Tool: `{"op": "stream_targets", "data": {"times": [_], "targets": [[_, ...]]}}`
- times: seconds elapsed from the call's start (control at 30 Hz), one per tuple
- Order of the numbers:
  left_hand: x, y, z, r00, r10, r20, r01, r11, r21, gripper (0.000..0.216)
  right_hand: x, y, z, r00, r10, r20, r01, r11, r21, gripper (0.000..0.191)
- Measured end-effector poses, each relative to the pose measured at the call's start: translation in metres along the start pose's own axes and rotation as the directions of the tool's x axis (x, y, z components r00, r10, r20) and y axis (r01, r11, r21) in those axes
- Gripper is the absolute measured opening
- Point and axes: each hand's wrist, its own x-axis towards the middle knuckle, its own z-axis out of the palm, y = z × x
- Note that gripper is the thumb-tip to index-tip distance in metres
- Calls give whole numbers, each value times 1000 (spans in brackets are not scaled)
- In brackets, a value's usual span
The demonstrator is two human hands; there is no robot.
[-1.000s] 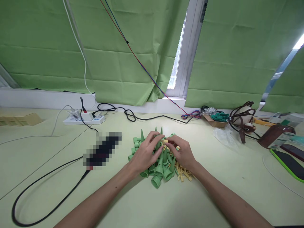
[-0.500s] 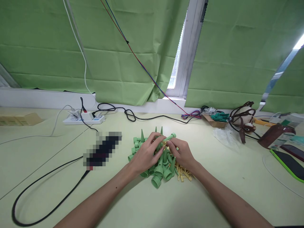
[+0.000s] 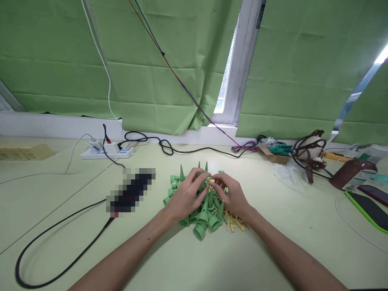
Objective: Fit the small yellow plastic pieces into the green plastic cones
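My left hand (image 3: pixel 189 194) is over a heap of green plastic watering spikes (image 3: pixel 203 214), fingers bent and closed round a green spike that they mostly hide. From the right, my right hand (image 3: pixel 233 196) meets it, thumb and index finger curled about the spike's wider end. A small pale yellow part (image 3: pixel 211 182) shows between the two sets of fingertips; which hand touches it I cannot tell. Pointed tips and round, hollow ends stick out of the heap. Small yellow plastic pieces (image 3: pixel 235 221) lie beside it, partly under my right wrist.
To the left, a black cable (image 3: pixel 18 258) loops toward a pixelated dark object (image 3: pixel 131 194). A white power strip (image 3: pixel 87 152) stands near the wall. Plastic bags (image 3: pixel 289 176), a small cardboard box (image 3: pixel 274 155), a dark red bottle (image 3: pixel 351 173) and a green-edged phone (image 3: pixel 368 210) are at the right.
My right hand has shifted slightly up and left, its fingers now covering the spike's round end that stuck out before. My left hand has hardly moved.
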Motion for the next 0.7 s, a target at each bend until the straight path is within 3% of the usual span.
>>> {"op": "stream_targets", "data": {"times": [0.53, 0.7], "targets": [[-1, 2, 0, 999, 19, 28, -19, 1000, 1, 31, 2, 3, 2, 999, 38, 2, -37, 991, -130, 38], [0, 1, -1, 1000, 0, -3, 0, 1000, 8, 31, 0, 0, 1, 997, 79, -1, -79, 996, -39, 20]]}}
